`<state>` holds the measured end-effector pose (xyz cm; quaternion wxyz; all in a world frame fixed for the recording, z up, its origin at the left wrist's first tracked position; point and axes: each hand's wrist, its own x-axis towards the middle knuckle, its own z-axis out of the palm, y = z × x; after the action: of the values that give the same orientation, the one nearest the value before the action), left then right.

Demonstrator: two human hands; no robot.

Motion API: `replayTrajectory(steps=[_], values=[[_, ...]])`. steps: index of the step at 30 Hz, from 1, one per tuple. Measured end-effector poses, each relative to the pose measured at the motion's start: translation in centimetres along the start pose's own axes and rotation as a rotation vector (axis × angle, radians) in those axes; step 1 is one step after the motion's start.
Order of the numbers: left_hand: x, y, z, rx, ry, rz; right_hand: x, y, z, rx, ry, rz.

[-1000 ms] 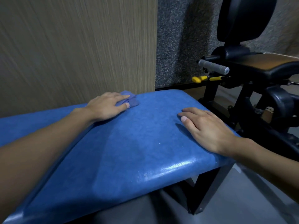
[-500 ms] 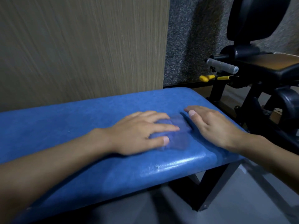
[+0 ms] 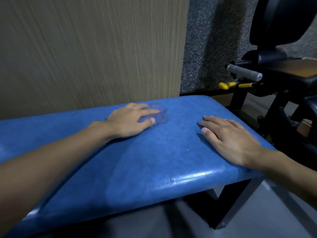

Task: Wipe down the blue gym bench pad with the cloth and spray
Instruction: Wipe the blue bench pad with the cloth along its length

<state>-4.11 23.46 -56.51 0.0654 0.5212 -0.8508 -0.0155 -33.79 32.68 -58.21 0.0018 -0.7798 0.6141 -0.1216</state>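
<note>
Single head-worn wide-angle view, looking forward and steeply down from close above the blue bench pad [image 3: 171, 160], both forearms entering from the near corners. Faces the wood-grain wall panel [image 3: 94, 48], a black gym machine [image 3: 283, 74] at right. Edges curved, somewhat blurred, probably lens distortion.

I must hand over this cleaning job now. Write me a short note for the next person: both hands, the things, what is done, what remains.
Left hand: flat on the cloth, pressing it to the far side of the bench pad.
Right hand: empty, palm down near the pad's right end.
Spray: not in view.
Done: cannot tell which areas are wiped.
Left: wipe the whole pad to be safe.
</note>
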Motion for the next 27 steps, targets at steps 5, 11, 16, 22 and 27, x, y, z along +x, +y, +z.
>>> replayTrajectory(steps=[5,11,16,22,27], values=[[-7.8,7.4,0.1,0.009,0.02,0.578,0.6,0.2,-0.3,0.169,0.064,0.025],[-4.8,5.1,0.1,-0.081,-0.031,0.453,0.2,-1.3,-0.4,0.103,0.05,-0.036],[1.7,-4.3,0.3,-0.078,0.01,0.05,-0.1,-1.5,-0.1,0.02,-0.057,-0.028],[3.7,-7.3,0.3,0.032,0.049,-0.185,-0.2,-2.0,-0.2,-0.038,-0.076,-0.006],[-2.7,0.6,-0.1,0.002,0.009,0.099,-0.1,-1.9,-0.1,-0.009,-0.085,-0.007]])
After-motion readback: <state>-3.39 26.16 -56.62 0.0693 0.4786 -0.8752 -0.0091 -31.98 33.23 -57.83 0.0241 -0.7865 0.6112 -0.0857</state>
